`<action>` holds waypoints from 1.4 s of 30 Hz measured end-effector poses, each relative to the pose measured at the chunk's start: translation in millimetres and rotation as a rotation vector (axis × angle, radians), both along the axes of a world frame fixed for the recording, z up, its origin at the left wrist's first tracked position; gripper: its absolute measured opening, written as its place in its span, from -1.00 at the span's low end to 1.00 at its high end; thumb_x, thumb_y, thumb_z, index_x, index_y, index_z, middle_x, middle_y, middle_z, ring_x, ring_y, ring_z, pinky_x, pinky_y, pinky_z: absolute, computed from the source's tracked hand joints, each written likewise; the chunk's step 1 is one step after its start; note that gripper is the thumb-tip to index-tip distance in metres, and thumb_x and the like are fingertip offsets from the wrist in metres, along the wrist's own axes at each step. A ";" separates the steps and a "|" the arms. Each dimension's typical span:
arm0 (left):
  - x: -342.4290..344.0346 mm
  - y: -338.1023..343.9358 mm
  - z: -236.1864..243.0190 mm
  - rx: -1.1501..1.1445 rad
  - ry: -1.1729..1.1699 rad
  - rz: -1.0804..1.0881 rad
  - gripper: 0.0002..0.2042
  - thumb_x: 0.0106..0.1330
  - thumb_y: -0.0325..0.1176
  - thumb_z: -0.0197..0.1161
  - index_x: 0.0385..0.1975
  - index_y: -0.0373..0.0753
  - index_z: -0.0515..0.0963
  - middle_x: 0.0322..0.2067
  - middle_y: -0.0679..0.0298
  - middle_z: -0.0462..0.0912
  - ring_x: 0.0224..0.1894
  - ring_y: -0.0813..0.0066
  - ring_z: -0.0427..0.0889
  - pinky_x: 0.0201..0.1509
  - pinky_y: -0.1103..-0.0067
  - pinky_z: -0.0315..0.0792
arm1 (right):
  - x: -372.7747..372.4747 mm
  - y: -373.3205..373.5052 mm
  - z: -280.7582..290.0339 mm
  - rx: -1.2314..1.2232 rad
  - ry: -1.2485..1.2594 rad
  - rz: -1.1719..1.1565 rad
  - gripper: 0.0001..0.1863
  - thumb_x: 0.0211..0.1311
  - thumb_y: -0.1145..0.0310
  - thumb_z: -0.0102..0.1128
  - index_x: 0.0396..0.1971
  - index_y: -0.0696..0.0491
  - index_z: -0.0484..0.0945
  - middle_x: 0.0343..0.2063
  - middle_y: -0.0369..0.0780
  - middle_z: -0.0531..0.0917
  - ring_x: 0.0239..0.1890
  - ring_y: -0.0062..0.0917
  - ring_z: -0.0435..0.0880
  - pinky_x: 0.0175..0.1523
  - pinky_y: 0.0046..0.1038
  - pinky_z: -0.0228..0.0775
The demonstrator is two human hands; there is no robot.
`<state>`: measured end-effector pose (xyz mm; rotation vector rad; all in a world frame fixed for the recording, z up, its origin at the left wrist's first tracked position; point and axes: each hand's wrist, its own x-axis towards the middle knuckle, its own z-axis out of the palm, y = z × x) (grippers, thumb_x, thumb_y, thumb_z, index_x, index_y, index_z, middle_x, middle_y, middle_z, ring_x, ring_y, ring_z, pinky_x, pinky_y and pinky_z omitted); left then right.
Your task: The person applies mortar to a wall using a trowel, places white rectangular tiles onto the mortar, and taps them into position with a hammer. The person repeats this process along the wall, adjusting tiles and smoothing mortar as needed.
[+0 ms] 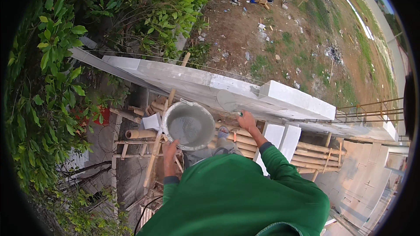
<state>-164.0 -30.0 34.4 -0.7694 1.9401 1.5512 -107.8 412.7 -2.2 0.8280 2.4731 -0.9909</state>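
My left hand (169, 152) is closed on the rim of a grey mortar-stained bucket (207, 121), with a layer of wet grey mortar (186, 130) in its bottom. In my right hand (247, 121) is the handle of a trowel (226, 100). Its broad, mortar-coated blade lies close to the face of the white block wall (175, 73), just beyond the bucket; whether it touches the wall I cannot tell. A single white block (299, 100) sits on top of the wall, right of the trowel. Both my arms wear green sleeves.
Two white blocks (288, 142) stand beside my right forearm on a bamboo pole scaffold (313, 157). A string line (197, 64) runs along the wall top. Rebar rods (372, 111) stick out at the right. Leafy branches (48, 78) crowd the left; rubble-strewn ground lies beyond the wall.
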 end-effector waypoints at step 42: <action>16.0 -6.6 32.8 0.062 -0.028 0.012 -0.68 0.39 -0.40 0.27 0.07 -0.41 0.60 -0.08 0.14 0.75 -0.10 0.23 0.79 0.06 0.25 0.73 | -101.6 -4.5 -97.8 0.023 0.368 -0.184 -0.66 0.25 0.25 0.21 -0.10 0.18 0.62 -0.30 0.10 0.71 -0.09 0.16 0.70 0.01 0.05 0.51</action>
